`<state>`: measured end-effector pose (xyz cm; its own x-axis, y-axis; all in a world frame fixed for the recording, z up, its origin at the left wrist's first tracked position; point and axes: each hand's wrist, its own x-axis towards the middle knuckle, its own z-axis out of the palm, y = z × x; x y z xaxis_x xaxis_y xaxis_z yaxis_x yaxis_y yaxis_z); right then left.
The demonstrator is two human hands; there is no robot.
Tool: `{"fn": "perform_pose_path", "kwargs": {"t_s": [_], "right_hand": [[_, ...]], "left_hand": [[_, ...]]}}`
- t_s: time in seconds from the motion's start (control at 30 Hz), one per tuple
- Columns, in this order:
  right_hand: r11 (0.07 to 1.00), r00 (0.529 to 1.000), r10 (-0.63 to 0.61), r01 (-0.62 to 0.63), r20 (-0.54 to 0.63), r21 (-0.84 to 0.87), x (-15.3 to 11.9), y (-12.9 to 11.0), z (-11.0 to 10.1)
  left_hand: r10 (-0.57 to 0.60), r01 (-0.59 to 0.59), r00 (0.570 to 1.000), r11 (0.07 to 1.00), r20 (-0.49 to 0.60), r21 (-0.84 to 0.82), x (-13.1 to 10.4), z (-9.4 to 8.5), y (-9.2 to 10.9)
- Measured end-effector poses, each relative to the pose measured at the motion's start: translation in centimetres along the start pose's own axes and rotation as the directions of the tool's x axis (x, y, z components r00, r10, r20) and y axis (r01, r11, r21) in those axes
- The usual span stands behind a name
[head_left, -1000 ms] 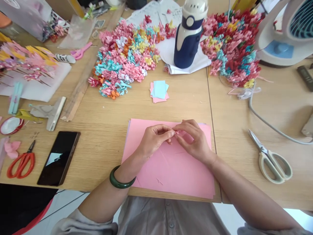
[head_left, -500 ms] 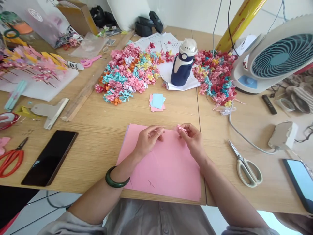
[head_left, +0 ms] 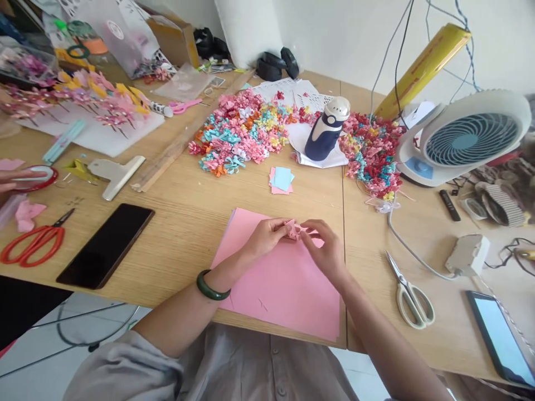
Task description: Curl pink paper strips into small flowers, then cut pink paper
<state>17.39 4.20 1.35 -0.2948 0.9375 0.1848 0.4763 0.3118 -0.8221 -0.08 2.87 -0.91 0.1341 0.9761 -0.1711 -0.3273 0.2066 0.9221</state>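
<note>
Over a stack of pink paper sheets (head_left: 284, 289), my two hands meet at a small pink cut-paper piece (head_left: 291, 229) that looks folded or curled, with small openings in it. My left hand (head_left: 267, 238), with a dark green bangle at the wrist, pinches its left side between thumb and fingers. My right hand (head_left: 326, 248) has its thumb and fingertips closed on the right side of the same piece. Beyond the hands lie small pink and light-blue paper squares (head_left: 283, 179).
Piles of colourful paper curls (head_left: 242, 133) surround a navy bottle (head_left: 324, 136). White-handled scissors (head_left: 412, 298) and a fan (head_left: 463, 142) are at right. A black phone (head_left: 106, 245), red scissors (head_left: 35, 245) and another person's hand (head_left: 10, 181) are at left.
My hands have come together, and the left now pinches the pink piece that only the right held before. The view has turned left, bringing another person's hand in.
</note>
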Motion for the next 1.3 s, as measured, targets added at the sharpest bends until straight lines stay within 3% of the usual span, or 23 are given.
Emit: {"fn": "perform_pose_path", "kwargs": {"t_s": [0.03,0.1,0.27,0.43,0.6,0.67,0.8,0.87,0.93,1.13,1.2,1.3], "right_hand": [[0.993,0.995,0.102,-0.101,-0.018,0.062,0.3,0.1,-0.3],[0.982,0.986,0.167,-0.168,0.015,0.086,0.9,0.4,-0.5],[0.978,0.985,0.165,-0.169,0.043,0.122,1.2,0.5,0.8],[0.964,0.981,0.189,-0.177,-0.043,0.198,1.0,0.9,1.4],[0.947,0.966,0.230,-0.193,-0.120,0.258,0.8,1.6,1.3],[0.946,0.962,0.230,-0.186,-0.145,0.265,0.7,1.5,1.2],[0.977,0.994,0.107,-0.100,-0.032,0.188,0.3,0.9,0.9],[0.995,1.000,0.012,-0.014,0.026,0.097,0.1,0.8,0.8],[0.999,1.000,-0.023,0.022,0.001,0.030,0.0,0.9,0.7],[0.984,0.991,0.116,-0.105,-0.070,0.141,-0.4,1.7,0.8],[0.972,0.985,0.146,-0.127,-0.089,0.198,-0.6,1.8,0.9],[0.968,0.991,0.128,-0.115,-0.048,0.221,-0.9,1.6,1.2]], "left_hand": [[-0.006,0.007,1.000,1.000,-0.009,0.019,0.0,0.0,-0.1],[-0.010,0.012,1.000,0.996,-0.028,0.091,-0.1,0.0,-0.4],[0.062,-0.061,0.998,0.968,0.006,0.245,-0.2,-0.1,-0.4],[-0.038,0.036,0.999,0.996,0.020,0.084,0.1,-0.3,-0.2],[-0.061,0.058,0.997,0.997,0.050,0.059,-0.2,0.2,0.2],[-0.087,0.090,0.993,0.996,0.078,-0.024,-0.4,0.5,0.4],[-0.129,0.154,0.975,0.979,0.180,-0.133,-0.5,0.9,0.4],[-0.102,0.116,0.983,0.990,0.155,-0.081,-0.5,0.9,0.3],[-0.081,0.084,0.994,0.996,0.077,-0.035,-0.5,0.8,0.2],[-0.079,0.080,0.993,0.997,-0.084,0.010,-0.4,0.3,0.4],[-0.039,0.042,0.994,0.999,-0.098,0.027,-0.4,0.4,0.4],[-0.015,0.016,0.999,0.999,-0.035,0.029,-0.6,0.8,0.4]]}}
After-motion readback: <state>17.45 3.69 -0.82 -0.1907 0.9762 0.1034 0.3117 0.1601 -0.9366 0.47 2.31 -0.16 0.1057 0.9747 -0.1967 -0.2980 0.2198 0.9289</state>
